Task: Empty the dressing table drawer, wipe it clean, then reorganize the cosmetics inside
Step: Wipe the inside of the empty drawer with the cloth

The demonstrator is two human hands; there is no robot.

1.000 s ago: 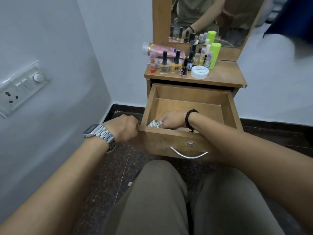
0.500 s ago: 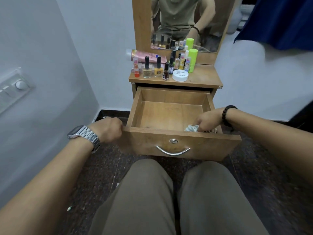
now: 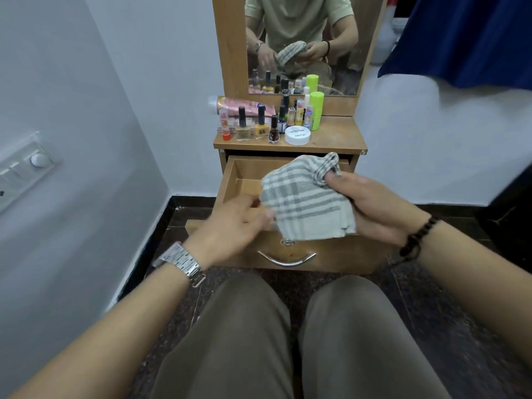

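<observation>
The right hand is pinching a grey-striped white cloth above the open wooden drawer, while the blurred left hand, fingers seemingly spread, is reaching to refold it.

A mirror in a wooden frame stands at twelve o'clock, showing a seated person in a pale green shirt. A dark blue cloth hangs at two o'clock against the white wall. At nine o'clock a white switch plate with a round knob is fixed to the left wall. Dark speckled floor tiles run from four to eight o'clock, with a black skirting strip where floor meets wall. Olive-brown trousers fill six o'clock.
</observation>
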